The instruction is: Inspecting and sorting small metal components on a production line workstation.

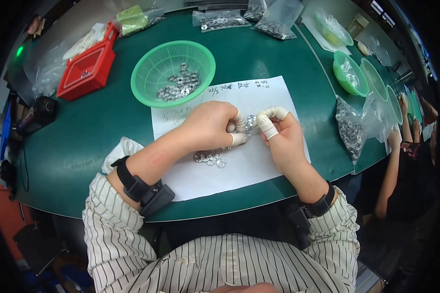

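Small round silvery metal discs [250, 122] sit between my two hands, above a white paper sheet [200, 183]. My left hand [217, 124] is closed on some of them, its thumb and fingers in white finger cots. From the right, my right hand [282, 136] bends its cot-covered thumb and index finger close to the same discs; whether it grips one is hard to make out. A loose pile of metal discs [215, 157] lies on the paper below my left hand, partly hidden by it. Beyond the paper, a green plastic basket [146, 93] contains more such discs.
A red tray [102, 56] stands at the far left, near a black device [40, 113]. Clear bags of metal parts [220, 20] lie along the back. To the right are another filled bag [349, 129], green bowls [362, 88] and another person's arm [388, 180].
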